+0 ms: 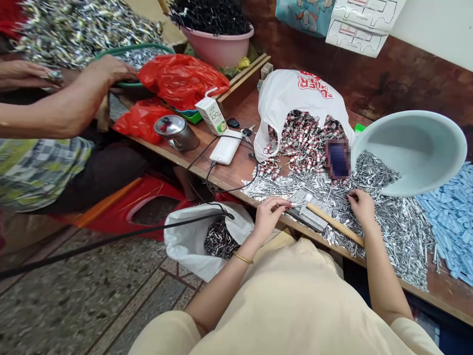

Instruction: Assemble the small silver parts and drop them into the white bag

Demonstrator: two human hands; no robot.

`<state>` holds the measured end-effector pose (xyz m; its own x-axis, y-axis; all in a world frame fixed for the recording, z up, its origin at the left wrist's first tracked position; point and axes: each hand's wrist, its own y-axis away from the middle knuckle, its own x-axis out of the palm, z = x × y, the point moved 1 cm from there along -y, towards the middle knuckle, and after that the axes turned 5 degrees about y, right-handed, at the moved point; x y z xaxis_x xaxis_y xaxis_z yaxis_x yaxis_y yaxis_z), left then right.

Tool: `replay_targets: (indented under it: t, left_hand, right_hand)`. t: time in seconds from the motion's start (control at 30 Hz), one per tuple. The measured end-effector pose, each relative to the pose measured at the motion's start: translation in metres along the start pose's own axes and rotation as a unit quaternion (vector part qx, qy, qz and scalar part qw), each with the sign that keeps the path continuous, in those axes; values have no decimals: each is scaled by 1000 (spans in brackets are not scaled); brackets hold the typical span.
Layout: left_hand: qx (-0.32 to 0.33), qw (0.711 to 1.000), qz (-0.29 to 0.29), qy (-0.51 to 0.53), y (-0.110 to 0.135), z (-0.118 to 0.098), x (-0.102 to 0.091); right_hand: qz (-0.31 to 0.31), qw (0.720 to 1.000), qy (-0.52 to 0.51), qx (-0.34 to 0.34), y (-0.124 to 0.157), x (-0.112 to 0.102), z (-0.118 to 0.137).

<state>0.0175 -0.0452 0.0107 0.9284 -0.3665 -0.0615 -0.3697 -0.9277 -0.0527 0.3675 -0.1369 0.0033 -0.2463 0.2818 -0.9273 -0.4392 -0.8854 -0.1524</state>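
My left hand pinches a small red-and-silver metal fitting beside the head of a hammer. The hammer lies with its wooden handle slanting down to the right, its head on a flat grey block at the table's front edge. Over a heap of small silver metal pieces, my right hand has thumb and finger closed together; what they hold, if anything, is too small to make out. More red-and-silver fittings spill from a white plastic bag behind the block.
A pale tub lies tipped on the right, near blue pieces. A phone rests by the fittings. Leftward are a cabled power bank, drink carton and metal cup. A sack stands below; another person's arm reaches in.
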Motion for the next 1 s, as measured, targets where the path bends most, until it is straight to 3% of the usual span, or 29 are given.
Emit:
replay_targets:
  t: [0.13,0.23,0.33,0.43,0.5,0.57,0.73,1.0]
  left_hand:
    - [-2,999,-9,-34,3,2,-3]
    - [24,995,-14,-97,2,3,-3]
    - [17,993,-10,-113,2,7,-2]
    - [18,994,8,-104,2,10,1]
    - [34,992,23,-120,1,9,2]
    - [51,987,38,-150,0,6,1]
    - [103,969,50,-221,2,-5,-4]
    - [131,972,24,-195,5,0,7]
  right_hand:
    - [-36,999,-2,23,3,-5,-1]
    - [-71,997,-2,26,6,-19,17]
    - [-73,991,-111,-24,14,-29,62]
    - [4,957,-259,-134,24,-22,125]
    - [42,935,-285,-206,29,-8,161]
    - [50,936,-252,-241,31,8,184]
    - [16,952,-174,-250,34,34,188]
    - [-49,959,-124,-250,47,38,177]
